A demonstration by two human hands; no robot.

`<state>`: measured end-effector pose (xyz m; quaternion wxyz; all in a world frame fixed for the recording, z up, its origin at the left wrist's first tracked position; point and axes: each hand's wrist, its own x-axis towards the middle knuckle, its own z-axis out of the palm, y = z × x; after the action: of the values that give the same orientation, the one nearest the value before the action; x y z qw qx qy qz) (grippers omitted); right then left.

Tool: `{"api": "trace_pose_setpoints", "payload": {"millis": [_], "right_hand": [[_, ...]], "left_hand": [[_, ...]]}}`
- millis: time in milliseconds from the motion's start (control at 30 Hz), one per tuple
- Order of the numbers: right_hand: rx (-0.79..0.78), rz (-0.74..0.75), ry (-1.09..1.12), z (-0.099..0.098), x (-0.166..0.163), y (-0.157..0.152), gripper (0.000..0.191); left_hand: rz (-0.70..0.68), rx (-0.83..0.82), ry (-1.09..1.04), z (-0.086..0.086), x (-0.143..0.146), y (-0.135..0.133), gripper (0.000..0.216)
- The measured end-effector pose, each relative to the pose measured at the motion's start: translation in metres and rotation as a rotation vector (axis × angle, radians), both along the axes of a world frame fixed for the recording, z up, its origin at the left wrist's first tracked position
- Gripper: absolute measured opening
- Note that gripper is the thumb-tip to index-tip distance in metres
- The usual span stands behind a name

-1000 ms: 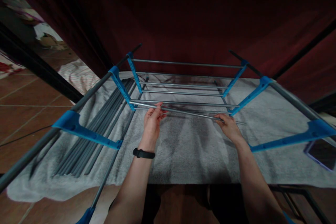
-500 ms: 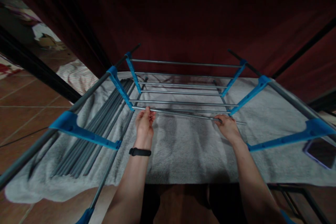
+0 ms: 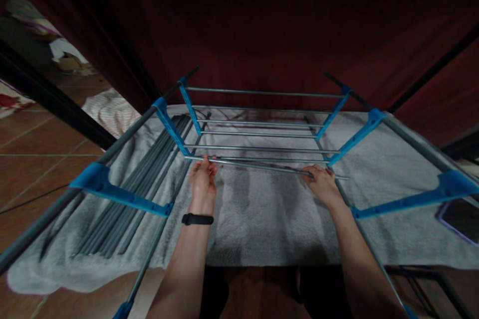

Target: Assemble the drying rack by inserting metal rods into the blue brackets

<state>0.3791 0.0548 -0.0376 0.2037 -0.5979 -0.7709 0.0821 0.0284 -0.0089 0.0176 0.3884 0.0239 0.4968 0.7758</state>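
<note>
Both my hands hold a thin grey metal rod (image 3: 254, 165) that slants slightly down to the right. My left hand (image 3: 203, 175), with a black band on its wrist, pinches it near its left end, beside the lower end of a blue plastic bracket (image 3: 172, 127). My right hand (image 3: 320, 180) is closed around the rod further right, and the end sticks out past the fingers. Behind the rod stands a rack frame of grey tubes (image 3: 130, 131) and blue brackets, with several crossbars (image 3: 262, 149) fitted between its two sides.
Several loose grey rods (image 3: 130, 194) lie bundled at left on the grey towel (image 3: 262, 224). A phone (image 3: 458, 222) rests at the right under a blue bracket (image 3: 415, 198). Dark red curtains (image 3: 254, 25) hang behind. A striped cloth (image 3: 112, 112) lies on the tiled floor.
The rod and both hands have shifted slightly left. The rod's left end now sticks out a little past the lower end of the left bracket.
</note>
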Motion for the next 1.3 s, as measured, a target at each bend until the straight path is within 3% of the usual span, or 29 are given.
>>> {"api": "trace_pose_setpoints", "payload": {"millis": [233, 700, 1033, 1300], "right_hand": [[0.077, 0.015, -0.007, -0.006, -0.006, 0.003, 0.024], [0.092, 0.05, 0.019, -0.001, -0.018, -0.002, 0.021], [0.0, -0.022, -0.046, 0.004, 0.009, -0.011, 0.024], [0.066, -0.056, -0.041, 0.015, 0.012, -0.02, 0.019]], "left_hand": [[-0.014, -0.055, -0.022, 0.001, 0.006, 0.004, 0.015], [-0.217, -0.052, -0.084, -0.003, 0.018, 0.002, 0.013], [-0.123, -0.066, -0.08, -0.006, 0.013, 0.002, 0.021], [-0.175, -0.048, -0.115, -0.003, 0.017, 0.0, 0.017]]}}
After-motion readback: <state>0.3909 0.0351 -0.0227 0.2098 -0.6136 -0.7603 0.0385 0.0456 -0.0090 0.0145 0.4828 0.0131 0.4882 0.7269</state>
